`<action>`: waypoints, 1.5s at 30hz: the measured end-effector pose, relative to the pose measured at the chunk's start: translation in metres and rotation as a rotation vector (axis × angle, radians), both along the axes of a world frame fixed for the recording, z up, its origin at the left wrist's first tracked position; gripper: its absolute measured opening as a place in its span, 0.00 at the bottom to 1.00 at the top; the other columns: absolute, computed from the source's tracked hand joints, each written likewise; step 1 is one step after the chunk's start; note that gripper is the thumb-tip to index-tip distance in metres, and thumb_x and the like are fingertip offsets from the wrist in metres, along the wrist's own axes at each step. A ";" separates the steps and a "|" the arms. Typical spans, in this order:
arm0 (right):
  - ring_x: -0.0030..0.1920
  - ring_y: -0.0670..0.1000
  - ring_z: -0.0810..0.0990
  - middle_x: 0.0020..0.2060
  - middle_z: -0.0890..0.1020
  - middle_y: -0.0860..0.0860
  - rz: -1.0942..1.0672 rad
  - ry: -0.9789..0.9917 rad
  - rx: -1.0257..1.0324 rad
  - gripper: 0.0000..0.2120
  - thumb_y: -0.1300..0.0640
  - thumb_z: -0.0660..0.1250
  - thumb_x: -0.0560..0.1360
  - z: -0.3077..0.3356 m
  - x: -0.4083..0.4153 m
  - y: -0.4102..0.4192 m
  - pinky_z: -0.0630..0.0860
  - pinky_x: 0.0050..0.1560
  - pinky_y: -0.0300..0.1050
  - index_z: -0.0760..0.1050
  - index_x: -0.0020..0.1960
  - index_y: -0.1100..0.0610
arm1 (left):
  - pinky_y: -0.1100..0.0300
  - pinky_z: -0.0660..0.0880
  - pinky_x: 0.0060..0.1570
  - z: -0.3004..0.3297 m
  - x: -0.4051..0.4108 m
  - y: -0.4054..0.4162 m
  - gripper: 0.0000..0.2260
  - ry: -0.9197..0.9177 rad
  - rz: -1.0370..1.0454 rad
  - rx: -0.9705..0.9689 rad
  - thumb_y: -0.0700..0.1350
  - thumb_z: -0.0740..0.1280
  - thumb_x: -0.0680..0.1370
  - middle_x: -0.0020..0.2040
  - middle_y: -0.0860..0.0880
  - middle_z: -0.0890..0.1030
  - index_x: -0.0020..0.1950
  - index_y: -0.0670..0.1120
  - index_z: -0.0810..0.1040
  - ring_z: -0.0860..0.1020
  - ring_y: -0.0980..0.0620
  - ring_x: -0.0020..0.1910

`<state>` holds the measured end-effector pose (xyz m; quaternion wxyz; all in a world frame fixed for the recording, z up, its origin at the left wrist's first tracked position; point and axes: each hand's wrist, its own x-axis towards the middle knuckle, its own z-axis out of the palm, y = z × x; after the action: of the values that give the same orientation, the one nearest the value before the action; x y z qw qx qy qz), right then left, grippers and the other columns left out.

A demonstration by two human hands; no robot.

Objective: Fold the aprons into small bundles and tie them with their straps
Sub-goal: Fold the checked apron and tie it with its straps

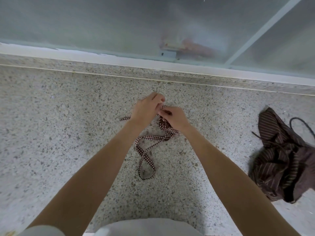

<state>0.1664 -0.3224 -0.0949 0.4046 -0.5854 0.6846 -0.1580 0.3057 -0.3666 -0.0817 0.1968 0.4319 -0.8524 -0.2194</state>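
Observation:
A small brown-and-white checked apron bundle [164, 124] lies on the speckled stone counter [68, 125], mostly hidden under my hands. My left hand [146, 108] and my right hand [173, 117] meet above it, both pinching its checked strap at the top. A long loop of that strap [144, 155] trails toward me across the counter, and a short strap end [125, 118] sticks out to the left of my left wrist. A second apron [281, 159], dark brown with thin pale stripes, lies crumpled and unfolded at the right, its dark cord [301, 125] looped beside it.
A frosted glass pane [119, 28] in a white frame [187, 67] runs along the back of the counter. The counter's near edge is by my body at the bottom of the view.

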 end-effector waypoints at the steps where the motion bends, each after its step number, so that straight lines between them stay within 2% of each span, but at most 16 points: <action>1: 0.25 0.42 0.66 0.24 0.71 0.46 -0.099 -0.093 0.038 0.13 0.54 0.65 0.77 0.000 -0.002 0.001 0.63 0.32 0.35 0.79 0.40 0.61 | 0.63 0.71 0.33 0.000 -0.001 0.004 0.04 0.073 0.036 0.024 0.42 0.63 0.77 0.46 0.48 0.79 0.49 0.42 0.76 0.77 0.54 0.33; 3: 0.26 0.45 0.67 0.24 0.71 0.48 -0.269 -0.276 0.148 0.12 0.55 0.67 0.76 0.001 -0.003 0.001 0.65 0.32 0.36 0.79 0.41 0.64 | 0.60 0.77 0.35 -0.001 0.001 0.013 0.03 0.195 0.135 0.137 0.42 0.64 0.78 0.43 0.48 0.79 0.48 0.42 0.74 0.78 0.53 0.35; 5: 0.28 0.46 0.69 0.27 0.73 0.49 -0.345 -0.393 0.246 0.09 0.56 0.67 0.75 0.005 -0.003 0.000 0.66 0.32 0.37 0.80 0.45 0.62 | 0.61 0.78 0.40 -0.006 0.005 0.022 0.02 0.205 0.227 0.325 0.41 0.64 0.77 0.42 0.51 0.80 0.48 0.44 0.76 0.79 0.53 0.39; 8: 0.31 0.44 0.70 0.31 0.75 0.49 -0.355 -0.485 0.305 0.05 0.57 0.68 0.74 0.013 -0.002 -0.001 0.66 0.32 0.36 0.80 0.41 0.57 | 0.77 0.69 0.40 -0.016 0.009 0.031 0.07 0.175 0.306 0.586 0.40 0.63 0.79 0.45 0.52 0.80 0.53 0.45 0.79 0.77 0.56 0.43; 11: 0.35 0.43 0.72 0.33 0.77 0.47 -0.301 -0.497 0.296 0.05 0.59 0.70 0.73 0.018 -0.004 0.001 0.68 0.35 0.35 0.79 0.39 0.52 | 0.82 0.65 0.41 -0.018 0.013 0.029 0.10 0.220 0.299 0.660 0.38 0.65 0.77 0.48 0.53 0.81 0.55 0.45 0.81 0.77 0.57 0.47; 14: 0.38 0.42 0.76 0.36 0.80 0.45 -0.203 -0.424 0.210 0.07 0.62 0.70 0.72 0.016 -0.005 0.003 0.69 0.40 0.35 0.79 0.39 0.52 | 0.78 0.69 0.40 -0.014 0.013 0.026 0.07 0.197 0.266 0.733 0.41 0.69 0.75 0.44 0.54 0.80 0.52 0.46 0.81 0.76 0.61 0.41; 18: 0.41 0.45 0.76 0.39 0.80 0.47 -0.076 -0.063 -0.035 0.06 0.65 0.70 0.70 0.012 -0.001 0.006 0.70 0.45 0.37 0.80 0.45 0.57 | 0.77 0.68 0.38 -0.014 0.013 0.025 0.06 0.131 0.231 0.712 0.45 0.68 0.76 0.42 0.54 0.80 0.50 0.45 0.81 0.76 0.60 0.39; 23: 0.40 0.48 0.77 0.41 0.80 0.51 -0.104 0.110 -0.336 0.08 0.69 0.68 0.69 0.002 0.008 0.015 0.77 0.43 0.43 0.80 0.42 0.58 | 0.59 0.79 0.44 -0.016 0.011 0.031 0.03 0.404 0.327 0.944 0.38 0.66 0.77 0.39 0.48 0.83 0.48 0.45 0.78 0.83 0.54 0.37; 26: 0.43 0.47 0.75 0.44 0.77 0.52 -0.195 -0.010 -0.307 0.07 0.69 0.68 0.71 0.000 0.010 0.020 0.73 0.45 0.36 0.81 0.43 0.59 | 0.62 0.79 0.44 -0.016 0.015 0.031 0.07 0.415 0.289 0.949 0.39 0.68 0.75 0.40 0.52 0.83 0.50 0.49 0.79 0.82 0.56 0.37; 28: 0.43 0.49 0.76 0.43 0.78 0.51 -0.223 -0.067 -0.291 0.08 0.69 0.69 0.70 -0.001 0.009 0.020 0.73 0.47 0.38 0.81 0.42 0.58 | 0.66 0.77 0.46 -0.014 0.018 0.029 0.07 0.382 0.250 0.913 0.41 0.71 0.74 0.41 0.56 0.82 0.48 0.52 0.80 0.81 0.60 0.39; 31: 0.41 0.45 0.77 0.40 0.79 0.49 -0.213 -0.145 -0.261 0.07 0.67 0.72 0.69 0.001 0.004 0.021 0.73 0.46 0.34 0.82 0.42 0.57 | 0.73 0.73 0.40 -0.010 0.020 0.025 0.07 0.343 0.216 0.927 0.40 0.72 0.73 0.40 0.57 0.81 0.45 0.52 0.80 0.79 0.65 0.36; 34: 0.40 0.41 0.76 0.40 0.81 0.50 -0.149 -0.150 -0.259 0.05 0.65 0.73 0.68 -0.001 0.000 0.024 0.68 0.45 0.26 0.82 0.43 0.58 | 0.69 0.75 0.37 -0.010 0.021 0.022 0.06 0.252 0.222 0.952 0.41 0.70 0.73 0.39 0.54 0.81 0.44 0.52 0.79 0.79 0.59 0.36; 37: 0.41 0.46 0.78 0.40 0.81 0.48 -0.121 -0.150 -0.238 0.05 0.62 0.74 0.68 -0.007 0.000 0.028 0.73 0.47 0.34 0.82 0.44 0.58 | 0.59 0.76 0.44 -0.013 0.019 0.024 0.02 0.133 0.267 0.902 0.43 0.66 0.74 0.41 0.51 0.80 0.43 0.50 0.76 0.78 0.53 0.39; 41: 0.44 0.48 0.80 0.41 0.82 0.49 -0.196 -0.195 -0.194 0.04 0.62 0.73 0.69 -0.009 -0.004 0.035 0.75 0.50 0.40 0.81 0.44 0.57 | 0.58 0.74 0.43 -0.008 0.024 0.018 0.06 0.285 0.460 0.980 0.39 0.61 0.77 0.42 0.48 0.77 0.42 0.48 0.71 0.75 0.51 0.42; 43: 0.44 0.47 0.80 0.42 0.82 0.50 -0.209 -0.210 -0.191 0.04 0.62 0.73 0.70 -0.009 -0.005 0.037 0.75 0.50 0.39 0.81 0.44 0.58 | 0.57 0.75 0.46 -0.007 0.031 0.013 0.05 0.287 0.407 0.962 0.38 0.62 0.77 0.47 0.49 0.77 0.46 0.49 0.73 0.75 0.51 0.44; 45: 0.43 0.47 0.80 0.41 0.82 0.50 -0.203 -0.199 -0.203 0.04 0.62 0.74 0.69 -0.010 -0.005 0.037 0.75 0.50 0.38 0.81 0.44 0.58 | 0.64 0.74 0.47 -0.005 0.035 0.012 0.08 0.228 0.258 0.950 0.40 0.64 0.77 0.51 0.52 0.78 0.54 0.50 0.75 0.77 0.55 0.49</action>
<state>0.1614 -0.2858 -0.1046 0.3914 -0.5323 0.6773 -0.3236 0.3403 -0.3548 -0.0867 0.0959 0.5489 -0.5714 -0.6025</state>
